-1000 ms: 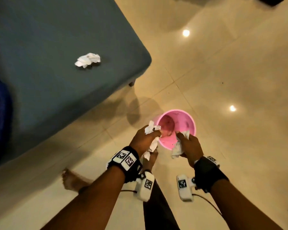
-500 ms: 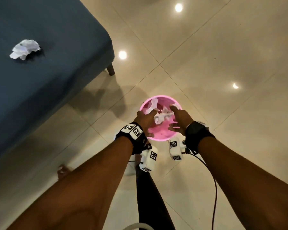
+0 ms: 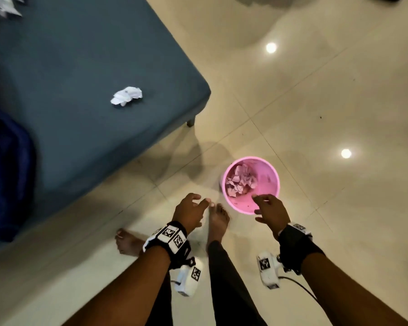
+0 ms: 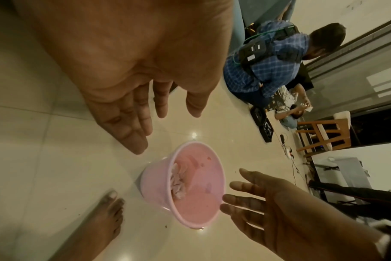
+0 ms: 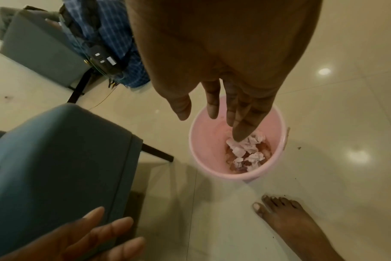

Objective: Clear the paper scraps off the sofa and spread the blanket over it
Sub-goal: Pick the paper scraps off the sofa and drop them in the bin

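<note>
Bucket (image 3: 269, 205) on floor right of sofa (image 3: 80, 114), scraps (image 3: 239, 181) inside (one scrap (image 3: 126, 95) on sofa)

Pink bucket (image 3: 272, 170); teal sofa (image 3: 80, 67); white paper scrap (image 3: 126, 95); cream floor (image 3: 339, 102).

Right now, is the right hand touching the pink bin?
Apart. The left wrist view shows the right hand open, with floor visible between its fingertips and the pink bin rim.

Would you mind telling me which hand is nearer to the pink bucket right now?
Right. The right hand hovers open at the pink bucket's near rim; the left hand is open too, off to the bucket's left, above the floor.
</note>
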